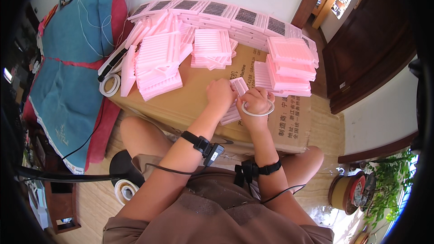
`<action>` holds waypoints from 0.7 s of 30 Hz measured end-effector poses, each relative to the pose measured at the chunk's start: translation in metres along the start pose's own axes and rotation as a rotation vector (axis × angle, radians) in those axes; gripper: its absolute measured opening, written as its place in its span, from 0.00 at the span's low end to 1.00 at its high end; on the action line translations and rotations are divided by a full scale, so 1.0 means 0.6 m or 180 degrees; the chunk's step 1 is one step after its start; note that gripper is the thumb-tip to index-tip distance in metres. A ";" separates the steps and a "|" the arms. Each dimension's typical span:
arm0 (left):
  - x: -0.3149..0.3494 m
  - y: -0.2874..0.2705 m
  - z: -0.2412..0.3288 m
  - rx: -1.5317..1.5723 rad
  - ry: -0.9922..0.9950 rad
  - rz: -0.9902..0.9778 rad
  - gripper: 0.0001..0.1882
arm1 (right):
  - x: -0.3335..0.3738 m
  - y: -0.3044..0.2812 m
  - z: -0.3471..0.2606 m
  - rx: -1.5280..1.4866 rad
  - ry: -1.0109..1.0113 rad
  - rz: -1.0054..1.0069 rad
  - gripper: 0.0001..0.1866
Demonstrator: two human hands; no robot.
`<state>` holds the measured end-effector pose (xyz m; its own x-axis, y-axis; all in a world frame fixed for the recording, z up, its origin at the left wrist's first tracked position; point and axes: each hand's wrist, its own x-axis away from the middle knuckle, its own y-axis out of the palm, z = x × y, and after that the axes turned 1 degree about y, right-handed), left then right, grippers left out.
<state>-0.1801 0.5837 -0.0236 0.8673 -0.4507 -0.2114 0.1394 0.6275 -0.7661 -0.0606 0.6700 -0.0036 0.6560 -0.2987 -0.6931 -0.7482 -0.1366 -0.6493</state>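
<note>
A pink ridged foam tray (231, 114) lies on the cardboard box under and between my hands; the hands hide much of it, and its narrow end (239, 86) shows between them. My left hand (220, 94) has its fingers curled in at the tray's left edge. On the right side, my right hand (256, 102) is closed, its fingers bent down by the tray. A thin white roll of tape (258, 114) loops around that hand, crossing its back near the wrist. My fingertips are partly hidden.
Pink trays stand in stacks left (158, 54), centre (211, 43) and right (291, 65) on the cardboard box (190, 113). Behind runs a row of trays holding dark pieces (246, 16). Another tape roll (110, 85) sits at the box's left corner. A potted plant (346, 192) stands right.
</note>
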 end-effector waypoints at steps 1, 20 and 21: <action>-0.002 0.000 -0.003 0.0077 0.0086 -0.0016 0.08 | -0.001 -0.003 -0.001 -0.0067 0.0042 0.0044 0.04; 0.058 -0.109 -0.107 0.1096 0.0535 -0.0434 0.06 | 0.019 0.085 -0.035 -0.0343 0.0786 -0.0902 0.01; 0.057 -0.107 -0.110 0.1065 0.0487 -0.0479 0.07 | 0.018 0.091 -0.034 -0.0395 0.0810 -0.0891 0.01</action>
<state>-0.1910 0.4862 -0.0213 0.7475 -0.6271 -0.2192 0.4295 0.7080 -0.5606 -0.0965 0.6400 -0.0401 0.8023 -0.4561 -0.3850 -0.5606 -0.3543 -0.7485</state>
